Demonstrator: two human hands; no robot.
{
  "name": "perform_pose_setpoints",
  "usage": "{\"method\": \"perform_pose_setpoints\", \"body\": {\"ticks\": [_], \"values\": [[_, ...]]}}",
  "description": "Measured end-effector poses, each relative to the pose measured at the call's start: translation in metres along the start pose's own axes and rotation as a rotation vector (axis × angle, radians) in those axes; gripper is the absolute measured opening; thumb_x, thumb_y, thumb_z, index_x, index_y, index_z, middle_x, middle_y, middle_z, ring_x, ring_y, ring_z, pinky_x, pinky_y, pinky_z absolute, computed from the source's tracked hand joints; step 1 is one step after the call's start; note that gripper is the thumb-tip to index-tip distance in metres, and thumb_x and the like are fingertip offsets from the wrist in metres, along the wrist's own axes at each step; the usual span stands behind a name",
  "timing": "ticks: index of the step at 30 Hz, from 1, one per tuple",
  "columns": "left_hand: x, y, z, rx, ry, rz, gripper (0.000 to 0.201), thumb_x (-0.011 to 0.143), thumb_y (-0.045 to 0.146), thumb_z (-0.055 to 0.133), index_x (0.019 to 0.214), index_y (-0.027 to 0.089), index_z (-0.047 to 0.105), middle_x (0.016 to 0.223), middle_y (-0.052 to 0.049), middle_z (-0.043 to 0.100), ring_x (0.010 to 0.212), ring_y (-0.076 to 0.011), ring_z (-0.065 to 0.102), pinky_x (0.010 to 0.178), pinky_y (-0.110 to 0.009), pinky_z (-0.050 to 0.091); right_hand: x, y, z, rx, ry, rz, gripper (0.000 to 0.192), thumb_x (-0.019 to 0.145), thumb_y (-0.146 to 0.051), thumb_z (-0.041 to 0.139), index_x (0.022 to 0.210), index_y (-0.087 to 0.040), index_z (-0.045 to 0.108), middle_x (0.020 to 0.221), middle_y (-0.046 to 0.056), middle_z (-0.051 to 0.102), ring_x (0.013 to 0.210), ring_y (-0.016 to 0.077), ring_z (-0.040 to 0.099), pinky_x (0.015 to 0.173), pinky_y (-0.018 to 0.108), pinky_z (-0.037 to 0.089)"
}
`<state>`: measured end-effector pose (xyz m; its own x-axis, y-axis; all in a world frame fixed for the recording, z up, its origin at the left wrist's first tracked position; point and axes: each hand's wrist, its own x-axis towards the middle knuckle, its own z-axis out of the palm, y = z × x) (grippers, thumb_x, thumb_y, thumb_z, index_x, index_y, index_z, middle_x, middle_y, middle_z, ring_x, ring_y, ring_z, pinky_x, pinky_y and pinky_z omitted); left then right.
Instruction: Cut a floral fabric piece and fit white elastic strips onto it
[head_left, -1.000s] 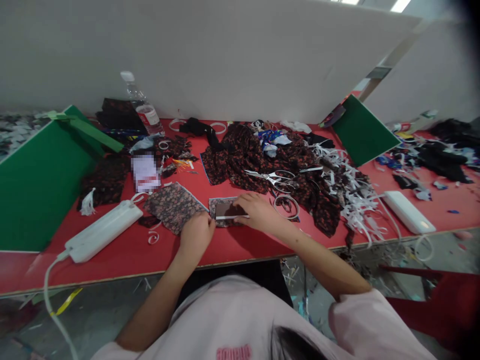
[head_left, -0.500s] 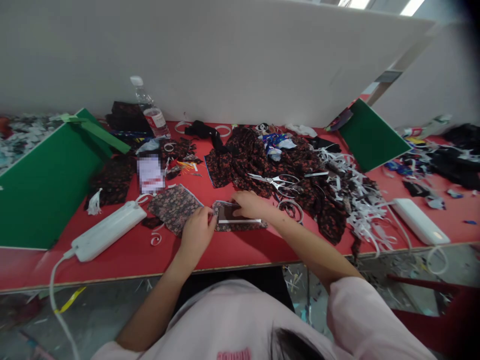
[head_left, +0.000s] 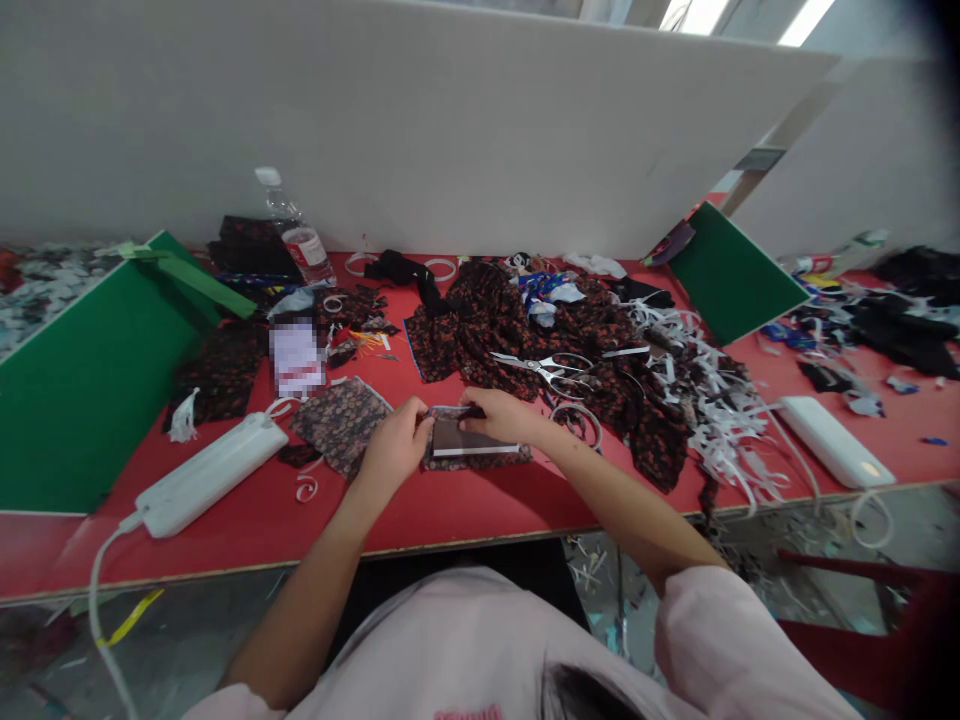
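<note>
A person in a pale pink top sits at a red bench (head_left: 465, 505) scattered with fabric scraps. Both hands meet at a small floral fabric piece (head_left: 480, 458) lying flat near the front middle of the bench, with a dark rectangular card (head_left: 459, 438) on top of it. The left hand (head_left: 395, 447) pinches the piece's left edge, fingers pressed together on the cloth. The right hand (head_left: 501, 415) pinches the top edge, apparently folding the fabric over the card; how tightly it closes is hard to tell. To do this fold well, the card probably wants holding square and still while the cloth is drawn snug and even over its edge, with no wrinkles at the corners. Counted: one pair of scissors (head_left: 550, 367) resting on a heap of dark floral cloth (head_left: 510, 325) just behind the hands; one more flat floral piece (head_left: 339, 420) just left of the left hand; two white elongated devices, one at left (head_left: 206, 474) with a cord and one at right (head_left: 834, 441); one water bottle (head_left: 296, 235) at the back; two green boards, left (head_left: 90, 380) and right (head_left: 731, 270); and a tangle of white strips (head_left: 720, 400), too many to count.
</note>
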<state>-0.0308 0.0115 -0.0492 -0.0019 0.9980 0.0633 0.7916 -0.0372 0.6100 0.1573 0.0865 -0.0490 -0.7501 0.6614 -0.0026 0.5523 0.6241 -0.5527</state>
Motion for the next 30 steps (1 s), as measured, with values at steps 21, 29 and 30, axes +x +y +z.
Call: {"method": "perform_pose_setpoints", "body": {"ticks": [21, 29, 30], "values": [[0.012, 0.021, 0.026, -1.227, 0.042, -0.457, 0.038, 0.064, 0.027, 0.070, 0.098, 0.017, 0.058, 0.086, -0.004, 0.067, 0.069, -0.0147, 0.064, 0.058, -0.026, 0.053, -0.020, -0.040, -0.012, -0.177, 0.426, 0.017, 0.009, 0.084, -0.019, 0.055, 0.084, -0.017, 0.063, 0.090, 0.007, 0.061, 0.091, 0.0196, 0.053, 0.083, 0.033, 0.036], [0.012, 0.022, 0.037, -1.113, 0.114, -0.377, 0.036, 0.068, 0.037, 0.065, 0.098, 0.020, 0.056, 0.091, -0.003, 0.066, 0.074, -0.0141, 0.062, 0.057, -0.023, 0.049, -0.027, -0.037, 0.018, 0.023, 0.469, 0.044, 0.012, 0.082, -0.011, 0.053, 0.082, -0.017, 0.063, 0.088, 0.007, 0.061, 0.084, 0.0164, 0.057, 0.076, 0.027, 0.044], [0.012, 0.022, 0.037, -1.107, 0.118, -0.373, 0.037, 0.068, 0.037, 0.065, 0.098, 0.020, 0.056, 0.090, -0.004, 0.066, 0.074, -0.0143, 0.062, 0.057, -0.024, 0.049, -0.027, -0.036, 0.019, 0.013, 0.471, 0.050, 0.012, 0.082, -0.011, 0.053, 0.082, -0.017, 0.063, 0.088, 0.007, 0.061, 0.084, 0.0166, 0.057, 0.076, 0.027, 0.044]]}}
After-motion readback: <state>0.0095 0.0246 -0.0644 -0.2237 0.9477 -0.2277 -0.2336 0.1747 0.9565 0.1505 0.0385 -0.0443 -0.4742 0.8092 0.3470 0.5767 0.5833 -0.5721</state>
